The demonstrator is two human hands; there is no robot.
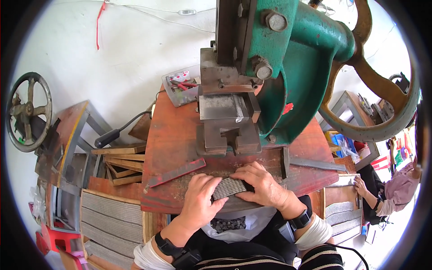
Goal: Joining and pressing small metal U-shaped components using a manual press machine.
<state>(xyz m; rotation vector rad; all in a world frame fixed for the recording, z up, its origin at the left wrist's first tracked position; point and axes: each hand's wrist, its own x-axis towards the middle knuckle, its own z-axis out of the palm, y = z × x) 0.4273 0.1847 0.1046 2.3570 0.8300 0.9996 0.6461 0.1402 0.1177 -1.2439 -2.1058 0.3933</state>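
Note:
Between my two hands lies a bundle of small grey metal pieces (229, 188), packed tightly in even rows. It rests at the front edge of the red-brown worktable (168, 130). My left hand (200, 198) is closed on its left end, and my right hand (263, 185) grips its right end with the thumb in front. Just beyond my fingers stands the steel die block (231, 135) of a green hand press (310, 76). Below the table edge, a white plastic bag (261, 225) on my lap holds a heap of dark small metal pieces (228, 223).
A red flat bar (177, 173) lies left of my hands, a grey metal bar (317, 164) to the right. A plastic tool bin (182, 96) sits behind. Wooden trays of metal rows (112, 220) flank the table. Another person's hand (360, 185) is at the right tray.

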